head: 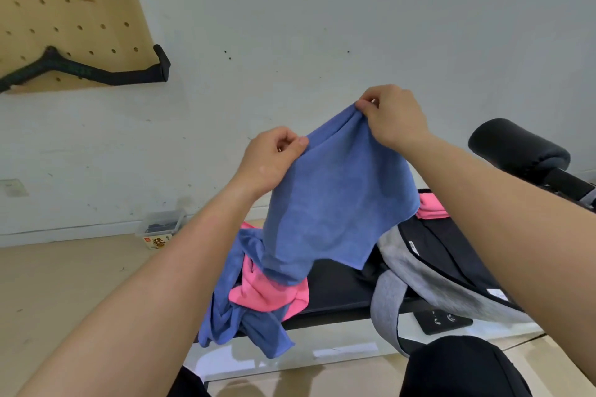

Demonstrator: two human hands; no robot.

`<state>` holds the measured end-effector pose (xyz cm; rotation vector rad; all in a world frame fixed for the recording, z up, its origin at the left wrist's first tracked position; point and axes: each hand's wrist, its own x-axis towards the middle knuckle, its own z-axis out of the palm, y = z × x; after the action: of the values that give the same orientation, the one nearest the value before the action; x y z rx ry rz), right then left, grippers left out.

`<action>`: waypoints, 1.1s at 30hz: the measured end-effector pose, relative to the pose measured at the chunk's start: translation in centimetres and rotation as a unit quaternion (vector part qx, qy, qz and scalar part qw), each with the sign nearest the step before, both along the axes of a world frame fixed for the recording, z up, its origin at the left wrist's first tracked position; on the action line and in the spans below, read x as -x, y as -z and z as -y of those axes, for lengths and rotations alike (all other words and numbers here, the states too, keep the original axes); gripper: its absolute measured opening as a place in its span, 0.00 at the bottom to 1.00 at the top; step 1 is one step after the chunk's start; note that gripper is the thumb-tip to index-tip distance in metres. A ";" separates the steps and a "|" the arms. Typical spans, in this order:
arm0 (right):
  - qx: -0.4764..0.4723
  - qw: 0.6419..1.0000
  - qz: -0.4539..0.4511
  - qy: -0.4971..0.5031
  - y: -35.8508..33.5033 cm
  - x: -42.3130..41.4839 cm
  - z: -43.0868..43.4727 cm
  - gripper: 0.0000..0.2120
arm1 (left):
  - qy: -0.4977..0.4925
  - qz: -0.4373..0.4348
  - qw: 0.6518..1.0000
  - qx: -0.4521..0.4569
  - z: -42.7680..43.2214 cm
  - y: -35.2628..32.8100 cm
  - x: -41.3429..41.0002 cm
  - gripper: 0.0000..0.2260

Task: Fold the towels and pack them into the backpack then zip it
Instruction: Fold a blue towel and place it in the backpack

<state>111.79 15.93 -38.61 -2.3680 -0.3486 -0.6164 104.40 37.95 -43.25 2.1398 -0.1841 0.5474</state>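
1. The left hand (274, 155) pinches the upper edge of a blue towel (338, 203) between thumb and curled fingers.
2. The right hand (393, 116) pinches the same edge further to the right and slightly higher, with thumb and fingertips closed on a bunched corner.
3. The blue towel hangs unfolded from both hands, in the air above a black padded bench (338, 287). Its lower left part touches the towel pile (258, 296).
4. The towel pile, crumpled blue and pink cloth, lies on the left end of the padded bench. One blue piece hangs over the near edge.
5. The backpack (435, 255), grey outside with a black lining, lies open on the right part of the padded bench, just beside the pile. A grey strap (387, 309) hangs over the near edge.
6. A folded pink towel (430, 208) shows at the far end of the backpack, partly hidden by the blue towel. It cannot be determined whether it lies inside.
7. A wooden pegboard (64, 10) hangs on the white wall at upper left. A clear plastic box (161, 222) stands on the floor against the wall.
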 end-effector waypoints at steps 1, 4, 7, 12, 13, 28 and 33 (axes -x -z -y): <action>-0.013 1.000 0.006 0.011 -0.4 0.0 0.0 0.10 | 0.010 -0.015 1.000 -0.009 0.0 -0.1 0.0 0.09; -0.046 0.998 0.019 0.035 -1.3 -0.3 0.0 0.10 | 0.022 -0.052 0.996 -0.072 -0.3 1.3 0.3 0.13; -0.058 0.996 0.025 0.055 -1.8 -0.4 0.3 0.11 | 0.014 -0.082 0.990 -0.117 -1.5 3.0 0.4 0.17; -0.032 0.996 -0.011 0.085 -1.3 -0.5 0.9 0.11 | -0.130 0.034 0.983 -0.124 -4.3 1.3 0.0 0.12; -0.029 0.996 -0.018 0.087 -0.9 -0.5 1.0 0.11 | -0.156 0.059 0.981 -0.098 -4.8 0.4 0.0 0.14; -0.066 0.992 -0.034 0.106 2.8 -1.1 1.6 0.12 | -0.176 -0.045 0.980 -0.078 -8.8 4.3 0.8 0.07; -0.055 0.995 -0.079 -0.009 4.3 -0.2 -0.9 0.10 | -0.130 -0.016 0.991 -0.024 -6.6 4.1 0.6 0.06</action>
<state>112.02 16.85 -42.95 -2.2873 -0.2578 -0.4262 103.79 44.53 -47.39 2.2336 0.1031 0.6646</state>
